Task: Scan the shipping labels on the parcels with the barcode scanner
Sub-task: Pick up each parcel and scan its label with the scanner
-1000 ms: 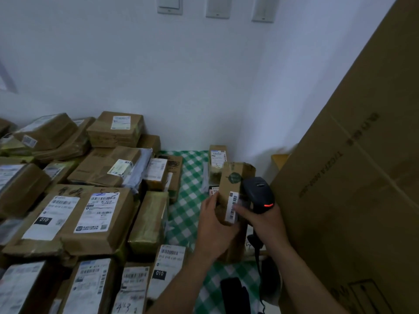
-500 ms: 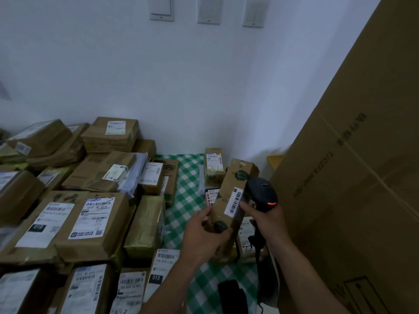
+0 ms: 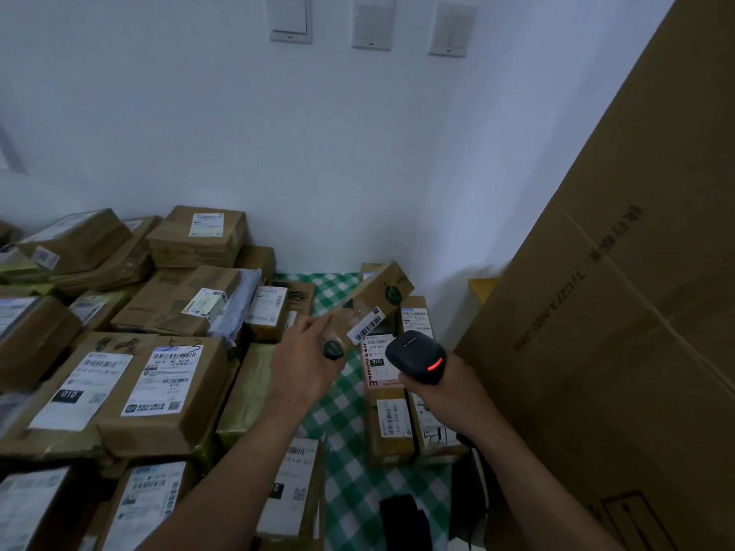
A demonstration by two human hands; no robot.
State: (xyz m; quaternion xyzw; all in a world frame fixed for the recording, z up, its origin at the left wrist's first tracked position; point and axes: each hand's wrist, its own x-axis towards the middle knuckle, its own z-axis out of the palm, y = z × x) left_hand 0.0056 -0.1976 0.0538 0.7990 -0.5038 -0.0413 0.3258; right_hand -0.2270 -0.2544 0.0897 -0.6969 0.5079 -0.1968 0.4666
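White walls (image 3: 318,153) meet in a corner behind the worktop (image 3: 350,415), which is covered with a green-and-white checked cloth; three wall switches (image 3: 372,21) sit high up. Labelled brown parcels (image 3: 171,387) are stacked across the worktop's left side and along its near edge, and a few more lie by the right edge. A large cardboard box (image 3: 636,312) stands against that right edge.

Above the middle of the worktop, the left hand (image 3: 306,363) holds a small brown parcel (image 3: 374,304) by its near end, fingers curled round it. The parcel is tilted, far end raised, with its barcode label (image 3: 366,330) facing up. The right hand (image 3: 441,387) has its fingers wrapped round the handle of the black barcode scanner (image 3: 415,353), whose red-lit head sits just beside the label.
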